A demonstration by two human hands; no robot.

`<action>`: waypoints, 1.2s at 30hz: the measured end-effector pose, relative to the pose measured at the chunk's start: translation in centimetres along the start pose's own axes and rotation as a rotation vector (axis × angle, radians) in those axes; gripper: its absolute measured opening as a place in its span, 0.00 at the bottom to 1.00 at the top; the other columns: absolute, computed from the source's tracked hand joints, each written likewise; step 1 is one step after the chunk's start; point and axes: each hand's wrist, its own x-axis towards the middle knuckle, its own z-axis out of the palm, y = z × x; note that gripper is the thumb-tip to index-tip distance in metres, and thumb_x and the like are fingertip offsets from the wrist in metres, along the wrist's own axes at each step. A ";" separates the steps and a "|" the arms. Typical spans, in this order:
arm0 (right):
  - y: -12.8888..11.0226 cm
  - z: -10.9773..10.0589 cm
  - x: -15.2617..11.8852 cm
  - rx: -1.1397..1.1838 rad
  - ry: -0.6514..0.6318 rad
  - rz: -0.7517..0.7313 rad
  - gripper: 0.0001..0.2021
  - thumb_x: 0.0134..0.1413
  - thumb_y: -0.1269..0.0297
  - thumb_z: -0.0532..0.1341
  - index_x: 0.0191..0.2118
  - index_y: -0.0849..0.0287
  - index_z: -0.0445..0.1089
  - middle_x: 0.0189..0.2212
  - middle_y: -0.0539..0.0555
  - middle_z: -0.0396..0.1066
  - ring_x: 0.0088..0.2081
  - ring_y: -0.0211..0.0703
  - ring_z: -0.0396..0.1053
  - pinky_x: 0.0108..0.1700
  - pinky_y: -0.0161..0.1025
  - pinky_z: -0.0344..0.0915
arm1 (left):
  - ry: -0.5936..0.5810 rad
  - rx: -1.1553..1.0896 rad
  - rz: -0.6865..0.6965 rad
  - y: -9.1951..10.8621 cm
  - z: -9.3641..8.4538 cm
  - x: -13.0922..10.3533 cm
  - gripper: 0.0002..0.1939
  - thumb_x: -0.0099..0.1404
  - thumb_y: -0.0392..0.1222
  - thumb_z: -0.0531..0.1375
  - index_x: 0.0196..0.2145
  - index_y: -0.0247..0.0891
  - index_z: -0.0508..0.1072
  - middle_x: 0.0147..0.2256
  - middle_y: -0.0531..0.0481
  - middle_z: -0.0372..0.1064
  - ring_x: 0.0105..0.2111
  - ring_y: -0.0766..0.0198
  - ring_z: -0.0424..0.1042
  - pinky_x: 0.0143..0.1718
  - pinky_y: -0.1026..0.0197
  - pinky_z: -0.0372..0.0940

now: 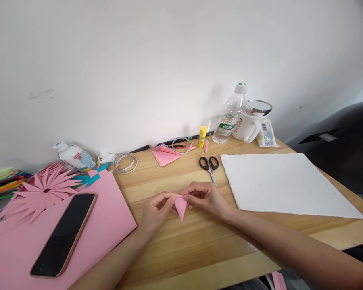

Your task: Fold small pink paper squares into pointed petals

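Observation:
A small folded piece of pink paper (181, 207), its point facing down toward me, is held just over the wooden table. My left hand (157, 209) pinches its upper left corner between thumb and fingers. On the opposite corner, my right hand (206, 197) is closed in the same kind of pinch. The fingers partly cover the paper's top edge. Beyond my right hand lie black-handled scissors (210, 167), their tips close to my knuckles.
At left, a black phone (65, 235) rests on pink sheets (109, 209) near a paper flower (46, 189). Along the wall stand a glue stick (202, 137), a water bottle (230, 117) and a white mug (249, 123). A white board (284, 183) lies right.

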 end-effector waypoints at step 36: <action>-0.3 0.6 0.1 0.006 -0.078 0.104 0.16 0.47 0.53 0.61 0.30 0.64 0.69 0.24 0.51 0.69 0.25 0.34 0.66 0.29 0.33 0.64 | 0.027 0.030 -0.127 -0.5 0.3 0.1 0.09 0.49 0.43 0.65 0.26 0.34 0.77 0.25 0.49 0.75 0.24 0.65 0.71 0.25 0.67 0.66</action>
